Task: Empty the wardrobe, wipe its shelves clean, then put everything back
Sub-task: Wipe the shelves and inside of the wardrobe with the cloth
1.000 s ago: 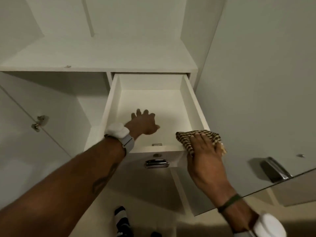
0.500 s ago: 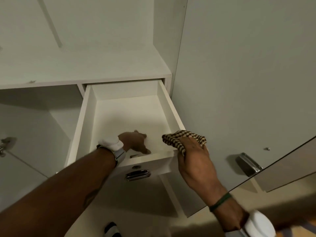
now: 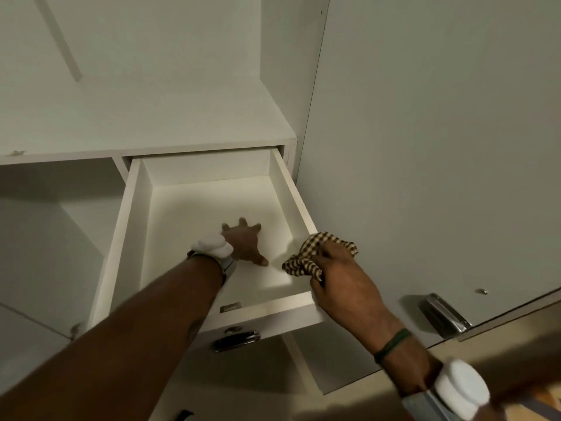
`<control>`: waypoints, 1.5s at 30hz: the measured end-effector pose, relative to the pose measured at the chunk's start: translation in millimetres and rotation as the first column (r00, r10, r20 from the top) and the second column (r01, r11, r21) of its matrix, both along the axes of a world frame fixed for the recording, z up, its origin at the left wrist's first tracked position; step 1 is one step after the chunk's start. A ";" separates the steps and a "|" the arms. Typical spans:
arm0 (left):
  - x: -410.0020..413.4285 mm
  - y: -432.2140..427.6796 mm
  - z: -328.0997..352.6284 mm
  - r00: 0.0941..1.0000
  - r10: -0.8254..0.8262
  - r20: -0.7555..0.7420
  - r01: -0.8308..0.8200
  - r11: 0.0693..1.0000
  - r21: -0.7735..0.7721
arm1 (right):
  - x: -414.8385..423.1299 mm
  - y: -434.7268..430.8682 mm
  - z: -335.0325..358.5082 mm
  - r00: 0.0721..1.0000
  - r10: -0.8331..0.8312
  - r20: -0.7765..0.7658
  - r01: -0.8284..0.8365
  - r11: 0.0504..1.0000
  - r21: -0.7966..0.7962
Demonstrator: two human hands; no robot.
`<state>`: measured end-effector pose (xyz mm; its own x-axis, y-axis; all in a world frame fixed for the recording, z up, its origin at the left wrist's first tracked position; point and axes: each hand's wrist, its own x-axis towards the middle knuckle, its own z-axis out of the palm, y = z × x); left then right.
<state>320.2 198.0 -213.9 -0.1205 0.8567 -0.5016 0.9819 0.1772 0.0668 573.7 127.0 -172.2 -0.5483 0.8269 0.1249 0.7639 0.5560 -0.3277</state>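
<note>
A white wardrobe drawer [image 3: 282, 312] is pulled out below a bare white shelf [image 3: 145, 129]. Nothing but my left hand lies inside the drawer. My left hand [image 3: 244, 243] reaches into it and rests flat on the bottom with its fingers spread. My right hand [image 3: 340, 284] grips a brown-and-cream checked cloth [image 3: 306, 258] at the drawer's front right corner, over the rim. Both wrists wear white trackers.
The wardrobe's open door [image 3: 440, 147] stands close on the right, with a metal handle [image 3: 444, 314] near my right forearm. The drawer has a chrome pull [image 3: 235, 340] on its front. An open compartment [image 3: 54, 232] lies left of the drawer.
My view has come closer and swung right. My left hand drew back toward the drawer's front, then spread flat on the bottom. My right hand kept the cloth at the front right corner.
</note>
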 end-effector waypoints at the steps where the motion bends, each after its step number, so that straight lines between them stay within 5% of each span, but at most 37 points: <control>1: -0.6 0.7 -1.3 1.000 0.005 0.011 -0.005 1.000 0.010 | -6.9 16.8 -0.8 1.000 0.020 -0.003 -0.020 1.000 -0.006; 8: -2.7 0.4 -2.6 0.999 0.020 0.045 -0.021 0.999 0.026 | -67.4 118.5 2.9 0.998 0.029 -0.059 -0.033 0.997 -0.067; 17: -9.9 7.0 -24.0 0.995 0.059 0.078 -0.061 0.998 0.015 | -28.8 81.4 8.5 0.996 0.066 0.054 -0.066 0.998 -0.001; 27: -8.8 5.6 -23.5 0.996 0.050 0.069 -0.051 0.999 0.008 | -161.4 225.0 36.2 1.000 0.010 -0.013 -0.011 0.996 -0.085; 34: -6.8 5.2 -19.5 0.999 0.028 0.047 -0.028 0.999 0.016 | -184.6 269.3 15.6 0.993 0.052 0.110 -0.057 0.997 0.046; 42: -16.4 -8.6 -6.1 0.987 0.028 0.157 -0.031 0.999 0.014 | -191.2 246.9 -19.4 0.974 -0.081 0.210 0.041 0.981 0.188; 45: -43.9 -23.8 17.1 0.947 0.070 0.314 -0.085 0.996 0.033 | -205.0 223.0 -4.7 0.977 -0.107 0.187 0.089 0.991 0.099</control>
